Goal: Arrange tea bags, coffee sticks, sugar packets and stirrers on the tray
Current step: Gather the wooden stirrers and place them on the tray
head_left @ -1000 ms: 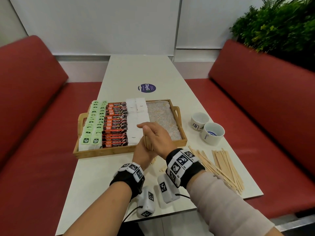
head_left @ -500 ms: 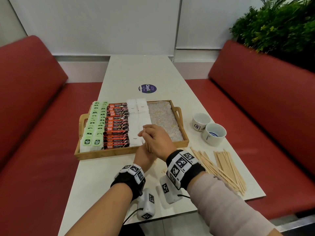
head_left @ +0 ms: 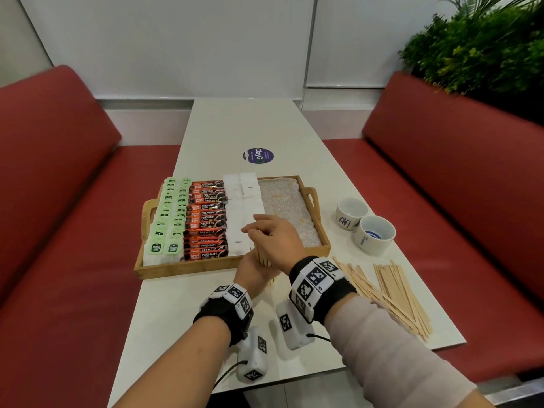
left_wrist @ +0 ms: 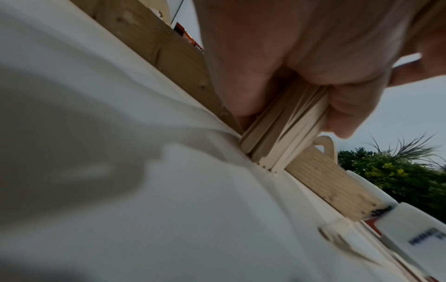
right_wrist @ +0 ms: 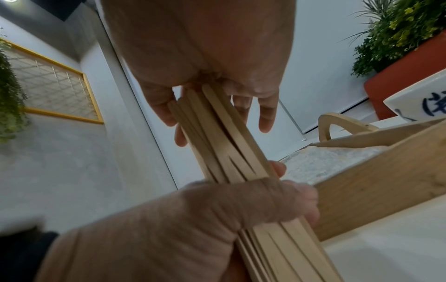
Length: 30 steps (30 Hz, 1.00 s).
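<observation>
The wooden tray point(head_left: 191, 266) holds rows of green tea bags point(head_left: 167, 219), red coffee sticks point(head_left: 206, 222) and white sugar packets point(head_left: 243, 207). Its right section point(head_left: 287, 207) shows only a speckled liner. A bundle of wooden stirrers point(head_left: 263, 257) point(right_wrist: 217, 143) stands upright on the table, its lower ends point(left_wrist: 265, 152) against the tray's front wall. My left hand point(head_left: 253, 269) point(right_wrist: 217, 209) grips the bundle low down. My right hand point(head_left: 276, 240) point(right_wrist: 205, 47) caps its top ends, thumb and fingers loosely round them.
More loose stirrers point(head_left: 388, 293) lie spread near the table's right front edge. Two white cups point(head_left: 351, 213) point(head_left: 374, 234) stand right of the tray. A round sticker point(head_left: 258, 156) lies beyond it. Red benches flank the table, and a plant point(head_left: 477, 51) is at the back right.
Both hands have stayed on the upright bundle in front of the tray. Only the view has shifted slightly.
</observation>
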Each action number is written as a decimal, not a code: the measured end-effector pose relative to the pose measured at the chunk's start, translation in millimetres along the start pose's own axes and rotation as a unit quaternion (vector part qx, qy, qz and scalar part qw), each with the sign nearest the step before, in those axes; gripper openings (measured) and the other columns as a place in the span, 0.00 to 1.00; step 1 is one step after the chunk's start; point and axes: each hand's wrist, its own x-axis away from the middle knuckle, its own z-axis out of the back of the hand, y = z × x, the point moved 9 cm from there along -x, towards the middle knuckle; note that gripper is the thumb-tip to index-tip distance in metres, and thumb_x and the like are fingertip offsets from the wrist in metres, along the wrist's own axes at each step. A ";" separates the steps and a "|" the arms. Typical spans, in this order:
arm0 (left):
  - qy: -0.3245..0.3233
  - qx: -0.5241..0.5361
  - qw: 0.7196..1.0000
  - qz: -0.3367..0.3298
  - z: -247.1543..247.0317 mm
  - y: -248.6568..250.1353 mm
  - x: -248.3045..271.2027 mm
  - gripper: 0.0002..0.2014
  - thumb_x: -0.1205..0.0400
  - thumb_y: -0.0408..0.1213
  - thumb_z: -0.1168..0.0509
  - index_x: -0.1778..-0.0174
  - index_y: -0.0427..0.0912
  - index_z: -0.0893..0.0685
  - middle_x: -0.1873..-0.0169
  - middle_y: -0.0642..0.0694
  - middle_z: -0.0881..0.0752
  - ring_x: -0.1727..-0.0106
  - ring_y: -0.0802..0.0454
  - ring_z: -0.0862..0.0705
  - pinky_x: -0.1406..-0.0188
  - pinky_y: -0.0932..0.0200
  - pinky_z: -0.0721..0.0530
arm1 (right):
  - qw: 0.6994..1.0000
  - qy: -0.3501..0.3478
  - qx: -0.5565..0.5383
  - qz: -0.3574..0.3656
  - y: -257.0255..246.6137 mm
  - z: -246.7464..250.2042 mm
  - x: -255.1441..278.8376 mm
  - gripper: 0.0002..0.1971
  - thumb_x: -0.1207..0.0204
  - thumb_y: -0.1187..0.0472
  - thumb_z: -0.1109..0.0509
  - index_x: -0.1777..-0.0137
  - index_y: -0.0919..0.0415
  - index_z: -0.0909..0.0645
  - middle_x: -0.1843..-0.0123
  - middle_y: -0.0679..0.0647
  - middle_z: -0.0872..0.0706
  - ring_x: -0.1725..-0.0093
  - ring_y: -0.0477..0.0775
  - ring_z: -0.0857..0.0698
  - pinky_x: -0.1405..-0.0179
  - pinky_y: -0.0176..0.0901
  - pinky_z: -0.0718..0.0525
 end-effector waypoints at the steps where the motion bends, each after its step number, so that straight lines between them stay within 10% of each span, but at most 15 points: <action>1: -0.001 0.007 1.000 0.008 0.4 -2.3 0.3 0.08 0.27 0.32 0.29 0.54 0.40 0.18 0.64 0.50 0.15 0.59 0.54 0.17 0.62 0.63 0.21 | 1.000 0.002 -0.006 0.009 -2.9 0.5 0.3 0.12 0.21 0.56 0.35 0.45 0.49 0.11 0.28 0.51 0.20 0.27 0.45 0.26 0.28 0.48 0.30; 9: -0.015 -0.060 0.998 0.010 -2.8 3.2 0.8 0.06 0.23 0.33 0.32 0.51 0.38 0.18 0.62 0.48 0.17 0.57 0.53 0.20 0.66 0.69 0.25 | 0.992 -0.046 0.106 0.042 2.3 -12.9 -2.8 0.19 0.18 0.49 0.45 0.38 0.50 0.15 0.30 0.51 0.18 0.28 0.53 0.26 0.28 0.57 0.30; 14: -0.006 0.060 0.997 0.051 1.3 5.6 2.9 0.04 0.22 0.28 0.32 0.53 0.36 0.18 0.65 0.50 0.16 0.62 0.59 0.20 0.69 0.76 0.23 | 0.999 0.052 0.008 0.015 -4.2 14.3 7.0 0.19 0.16 0.51 0.45 0.33 0.58 0.23 0.36 0.53 0.17 0.37 0.52 0.20 0.38 0.47 0.23; 19: 0.021 0.084 0.994 0.065 21.3 16.9 -14.6 0.08 0.24 0.34 0.28 0.56 0.33 0.16 0.61 0.38 0.12 0.59 0.46 0.15 0.55 0.51 0.16 | 0.980 0.162 -0.064 -0.100 20.5 45.9 13.8 0.11 0.26 0.69 0.39 0.45 0.60 0.29 0.52 0.51 0.22 0.54 0.51 0.22 0.58 0.41 0.26; 30: 0.026 0.215 0.971 0.100 32.5 62.8 -69.6 0.06 0.26 0.34 0.27 0.56 0.37 0.14 0.59 0.39 0.11 0.51 0.38 0.12 0.49 0.46 0.13 | 0.987 0.016 0.006 -0.160 26.7 20.4 -20.6 0.35 0.35 0.66 0.24 0.28 0.62 0.34 0.46 0.52 0.19 0.49 0.52 0.18 0.57 0.39 0.22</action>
